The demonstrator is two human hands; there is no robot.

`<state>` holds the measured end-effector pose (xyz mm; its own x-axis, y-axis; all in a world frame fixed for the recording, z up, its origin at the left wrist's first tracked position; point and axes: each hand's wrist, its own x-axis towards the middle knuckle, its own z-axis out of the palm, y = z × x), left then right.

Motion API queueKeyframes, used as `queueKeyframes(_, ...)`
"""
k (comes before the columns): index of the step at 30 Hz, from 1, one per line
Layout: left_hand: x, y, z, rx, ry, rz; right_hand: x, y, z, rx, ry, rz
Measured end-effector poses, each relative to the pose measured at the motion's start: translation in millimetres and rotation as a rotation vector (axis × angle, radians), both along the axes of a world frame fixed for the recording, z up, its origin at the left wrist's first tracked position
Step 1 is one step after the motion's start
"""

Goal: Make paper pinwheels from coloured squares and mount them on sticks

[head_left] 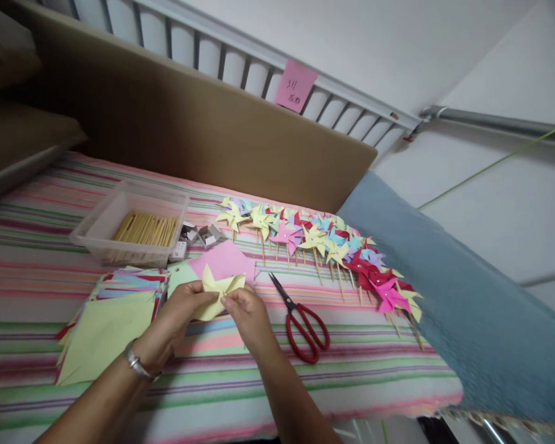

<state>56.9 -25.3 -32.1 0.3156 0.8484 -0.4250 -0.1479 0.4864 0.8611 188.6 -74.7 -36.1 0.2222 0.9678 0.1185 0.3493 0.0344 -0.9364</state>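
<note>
Between my two hands is a yellow paper pinwheel point(213, 309) with its corners folded toward the middle. My left hand point(181, 312) is closed on its left side, thumb on top. At the centre, the fingers of my right hand point(250, 314) pinch the paper; whether a pin is there I cannot make out. Pink paper sheets point(226, 262) lie behind the hands. To the right rest scissors with red handles point(300, 324), blades slightly apart. A stack of coloured paper squares point(115, 327), yellow on top, lies left of my left hand.
A clear plastic box point(132, 228) holds thin wooden sticks point(147, 229). Small open boxes point(209, 235) stand beside it. Many finished pinwheels on sticks point(314, 240) lie in a row at the right. A cardboard panel point(203, 129) rises behind the striped cloth point(365, 364).
</note>
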Motion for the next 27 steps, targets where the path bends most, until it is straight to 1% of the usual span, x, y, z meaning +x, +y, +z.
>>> queueKeyframes(6, 1, -1, -5.2, -0.019, -0.001, -0.028, 0, 1, -0.3, 0.023, -0.028, -0.08)
queueKeyframes(11, 1, -2, -2.9, -0.026, -0.011, -0.048, -1, 1, -0.1, 0.006, -0.014, -0.131)
queueKeyframes(17, 1, -3, 1.3, -0.006, -0.051, -0.088, -1, 2, 1.2, -0.009, -0.012, -0.158)
queueKeyframes(21, 1, -1, -2.2, 0.013, -0.05, -0.121, 0, 2, 0.0, -0.037, 0.023, -0.166)
queueKeyframes(27, 0, 1, -5.1, -0.004, -0.028, -0.144, -1, 1, -8.7, -0.08, 0.096, -0.152)
